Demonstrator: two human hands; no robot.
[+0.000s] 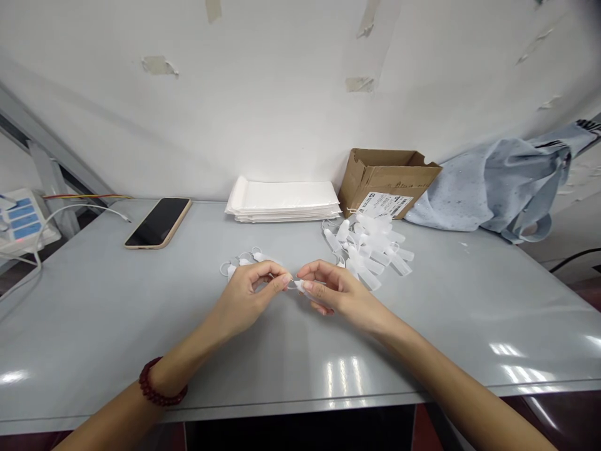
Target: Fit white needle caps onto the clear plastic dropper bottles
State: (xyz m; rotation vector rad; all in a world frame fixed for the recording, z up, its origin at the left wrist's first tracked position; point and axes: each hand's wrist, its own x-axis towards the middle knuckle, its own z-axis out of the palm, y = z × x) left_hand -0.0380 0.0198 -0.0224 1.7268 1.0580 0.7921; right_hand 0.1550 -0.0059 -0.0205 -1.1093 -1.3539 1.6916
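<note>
Near the middle of the grey table, my left hand (251, 291) pinches the thin loop of a small white tag (298, 285). The tag's body is between the thumb and fingers of my right hand (335, 291), and its lower part is hidden by that hand. Behind my left hand lie several white looped tags (244, 260), partly covered by the fingers. A loose pile of translucent white tags (370, 247) lies just beyond my right hand.
A stack of white envelopes (286, 199) lies by the wall, beside an open cardboard box (387, 181). A light blue bag (483, 181) is at the right. The phone (158, 223) and a white cable (77, 205) are at the left. The table's front edge (300, 410) runs below my forearms.
</note>
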